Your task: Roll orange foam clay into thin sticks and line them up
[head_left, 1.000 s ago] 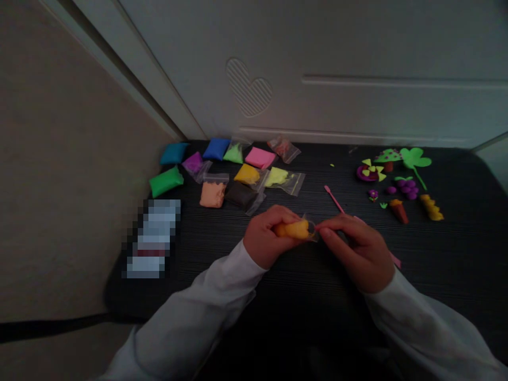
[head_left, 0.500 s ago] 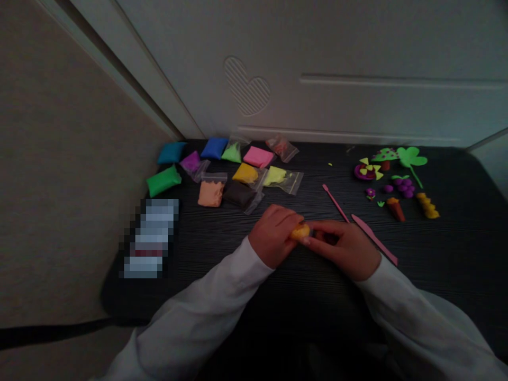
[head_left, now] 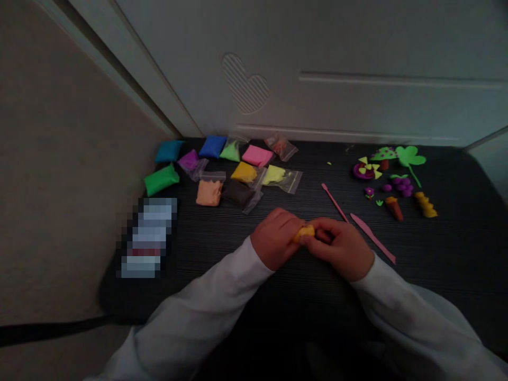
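Left hand (head_left: 277, 239) and right hand (head_left: 346, 248) apparently pinch yellow clay (head_left: 307, 232) between them.

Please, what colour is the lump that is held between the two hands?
The lump is yellow-orange, shown best in the head view.

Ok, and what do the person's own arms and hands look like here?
Both arms are in long, loose, pale sleeves, white or light grey in this dim light. The left sleeve and right sleeve look plain and creased, reaching the wrists. The left hand and right hand are ungloved.
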Demonstrator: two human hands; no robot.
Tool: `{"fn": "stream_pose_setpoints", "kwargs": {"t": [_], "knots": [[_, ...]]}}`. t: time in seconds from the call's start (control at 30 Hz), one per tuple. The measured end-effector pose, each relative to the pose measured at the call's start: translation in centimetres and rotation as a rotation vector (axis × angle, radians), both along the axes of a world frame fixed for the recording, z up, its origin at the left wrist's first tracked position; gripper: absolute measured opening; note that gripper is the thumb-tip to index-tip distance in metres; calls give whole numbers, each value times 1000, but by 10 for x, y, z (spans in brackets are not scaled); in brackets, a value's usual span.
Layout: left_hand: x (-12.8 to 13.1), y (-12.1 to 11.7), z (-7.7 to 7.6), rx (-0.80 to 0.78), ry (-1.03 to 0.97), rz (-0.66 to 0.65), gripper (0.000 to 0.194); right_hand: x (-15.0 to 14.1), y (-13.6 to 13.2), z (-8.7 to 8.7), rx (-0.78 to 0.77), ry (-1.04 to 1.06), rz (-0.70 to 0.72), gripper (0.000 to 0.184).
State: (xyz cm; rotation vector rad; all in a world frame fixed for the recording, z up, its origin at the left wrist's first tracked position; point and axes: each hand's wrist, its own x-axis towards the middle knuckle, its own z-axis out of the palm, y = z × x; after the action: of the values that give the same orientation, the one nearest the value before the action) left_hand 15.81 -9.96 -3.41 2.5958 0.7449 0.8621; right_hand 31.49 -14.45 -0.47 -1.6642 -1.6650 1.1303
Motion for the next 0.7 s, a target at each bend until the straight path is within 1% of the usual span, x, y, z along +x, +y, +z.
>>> {"fn": "stream_pose_setpoints", "kwargs": {"t": [0.1,0.2,0.3,0.4,0.47,0.5,0.53,0.6,0.63,0.7], "knots": [[-1,3,6,-38,-24,-38,17,8,0,4,-66,103,-32,15],[-4,6,13,-75,-32,-35,15,20,1,6,-81,203,-87,17],[-8,8,19,-99,-49,-8,12,31,2,5,-33,337,-181,14],[-11,10,21,-118,-73,37,10,35,5,5,54,552,-270,13],[-12,10,21,-135,-68,61,11,31,5,5,80,655,-280,12],[-11,10,20,-146,-55,67,11,29,5,4,89,662,-270,13],[-11,10,20,-156,-39,71,12,26,4,3,109,633,-254,18],[-10,9,19,-178,1,76,13,21,2,2,188,454,-183,28],[-10,8,18,-190,19,77,14,19,1,2,241,332,-125,29],[-9,7,18,-214,43,78,15,17,0,4,340,106,16,25]]}}
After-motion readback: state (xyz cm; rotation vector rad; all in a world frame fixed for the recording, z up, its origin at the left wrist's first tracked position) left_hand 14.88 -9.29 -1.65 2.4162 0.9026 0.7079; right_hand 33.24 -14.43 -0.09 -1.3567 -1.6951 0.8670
